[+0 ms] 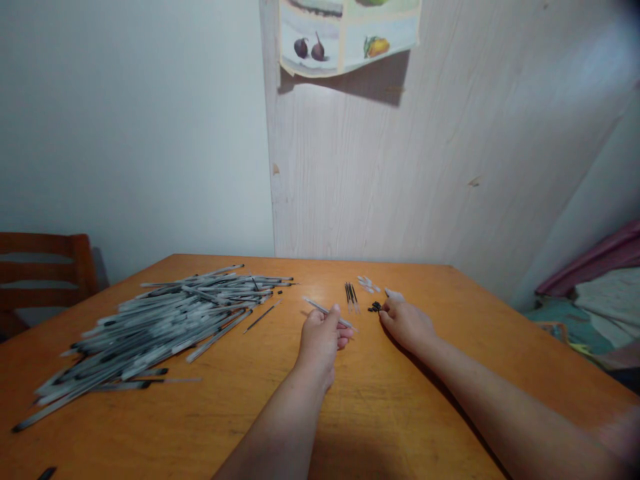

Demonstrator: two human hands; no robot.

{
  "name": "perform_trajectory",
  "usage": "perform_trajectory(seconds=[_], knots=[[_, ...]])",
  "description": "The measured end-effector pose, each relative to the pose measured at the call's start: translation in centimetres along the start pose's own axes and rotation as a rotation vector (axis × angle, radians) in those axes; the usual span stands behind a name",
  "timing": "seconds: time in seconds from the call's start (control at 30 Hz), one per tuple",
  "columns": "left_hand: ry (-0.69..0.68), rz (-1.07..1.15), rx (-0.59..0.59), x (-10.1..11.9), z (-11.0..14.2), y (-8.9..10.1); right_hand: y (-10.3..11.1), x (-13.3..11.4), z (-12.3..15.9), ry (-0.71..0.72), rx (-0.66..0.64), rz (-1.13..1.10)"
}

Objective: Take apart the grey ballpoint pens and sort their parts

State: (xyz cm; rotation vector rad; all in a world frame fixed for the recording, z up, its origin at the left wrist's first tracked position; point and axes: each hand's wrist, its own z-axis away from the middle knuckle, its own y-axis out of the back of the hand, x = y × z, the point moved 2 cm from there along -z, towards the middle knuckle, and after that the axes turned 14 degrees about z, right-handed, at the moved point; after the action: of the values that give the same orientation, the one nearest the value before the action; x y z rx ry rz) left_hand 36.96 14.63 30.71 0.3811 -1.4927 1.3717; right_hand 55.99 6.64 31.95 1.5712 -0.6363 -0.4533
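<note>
My left hand (323, 337) is closed around a clear pen barrel (320, 307), which slants down to the right across the fingers. Over a small heap of black pen plugs (374, 307), my right hand (407, 323) reaches down with its fingertips bent together at the heap's right edge. What those fingers pinch, if anything, is hidden. Between the hands and a little farther back, several black ink refills (351, 293) lie side by side. Whitish clear small pieces (367, 285) are scattered just behind the plugs.
A large pile of pens and barrels (165, 327) covers the table's left side. One loose refill (263, 316) and a stray black plug (280, 292) lie at its right edge. The wooden table (400, 427) backs onto a wall; a wooden chair (45, 267) stands left.
</note>
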Motion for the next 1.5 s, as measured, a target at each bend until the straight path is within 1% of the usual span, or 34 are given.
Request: perform_trajectory(seconds=[0.13, 0.2, 0.27, 0.37, 0.43, 0.5, 0.67, 0.8, 0.9, 1.0, 1.1, 1.2, 1.27, 1.37, 1.5], knots=[[0.003, 0.006, 0.004, 0.1, 0.1, -0.1, 0.3, 0.0, 0.4, -0.016, 0.049, -0.041], [0.004, 0.007, 0.008, 0.1, 0.2, -0.1, 0.7, -0.3, 0.8, 0.006, 0.083, -0.123], [0.0, 0.003, 0.009, 0.2, 0.2, -0.2, 1.2, -1.0, 1.4, 0.101, 0.089, -0.273], [-0.011, 0.004, 0.011, 0.3, 0.4, -0.3, 1.9, -2.5, 2.6, 0.288, 0.063, -0.509], [-0.011, 0.005, 0.01, 0.4, 0.4, -0.3, 2.2, -3.3, 3.5, 0.352, 0.051, -0.601], [-0.004, 0.002, 0.011, 0.5, 0.5, -0.3, 2.2, -3.9, 4.2, 0.371, 0.041, -0.646], [-0.008, 0.001, 0.006, 0.4, 0.4, -0.3, 1.6, -4.2, 5.1, 0.33, 0.03, -0.69], [-0.01, 0.026, 0.014, 0.4, 0.3, -0.2, 1.6, -3.6, 5.7, 0.281, 0.039, -0.688], [-0.019, 0.062, 0.042, 1.0, 0.1, 0.0, 1.9, -2.8, 6.7, 0.287, 0.058, -0.672], [-0.043, 0.11, 0.09, 1.7, -0.4, 0.5, 2.2, -1.4, 7.9, 0.268, 0.067, -0.664], [-0.098, 0.16, 0.168, 2.5, -1.1, 1.3, 2.4, 0.4, 8.7, 0.273, 0.06, -0.641], [-0.15, 0.199, 0.242, 2.8, -1.8, 2.0, 2.3, 2.0, 8.6, 0.258, 0.071, -0.59], [-0.164, 0.201, 0.254, 2.7, -2.1, 2.2, 2.2, 2.6, 8.0, 0.216, 0.101, -0.522], [-0.169, 0.174, 0.241, 2.5, -2.2, 2.2, 2.4, 2.1, 6.8, 0.126, 0.13, -0.379], [-0.185, 0.129, 0.224, 2.1, -2.2, 2.1, 2.9, -0.6, 5.1, -0.032, 0.104, -0.198]])
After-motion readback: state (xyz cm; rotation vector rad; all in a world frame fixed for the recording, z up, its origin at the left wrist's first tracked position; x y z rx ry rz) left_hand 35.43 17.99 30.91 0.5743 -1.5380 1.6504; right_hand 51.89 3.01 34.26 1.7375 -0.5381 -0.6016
